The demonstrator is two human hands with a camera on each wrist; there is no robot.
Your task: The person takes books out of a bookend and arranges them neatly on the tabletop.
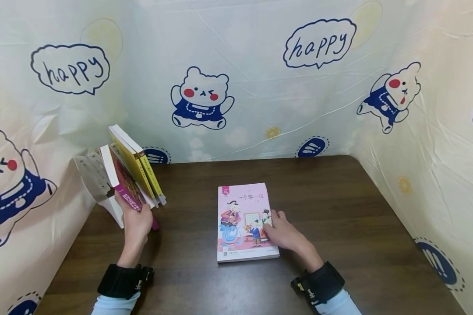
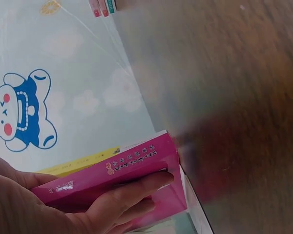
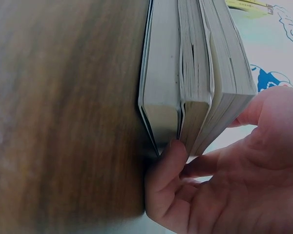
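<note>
At the left of the table my left hand [image 1: 135, 225] grips a magenta-spined book [image 1: 128, 188], standing tilted against a white bookend [image 1: 112, 205]. The left wrist view shows the fingers along one side of that magenta book [image 2: 136, 165] and the thumb side behind it. Two yellow books [image 1: 142, 164] lean right beside it. Mid-table lies a pink-covered book [image 1: 246, 227] on top of a stack. My right hand [image 1: 285, 232] holds this stack by its right edge, thumb on the pink cover. Several page edges of the stack [image 3: 195, 73] show in the right wrist view.
The brown wooden table [image 1: 362, 218] has a patterned cloth [image 1: 260, 87] hanging behind it and at both sides. The bookend stands close to the left cloth. Bare wood lies between the upright books and the stack.
</note>
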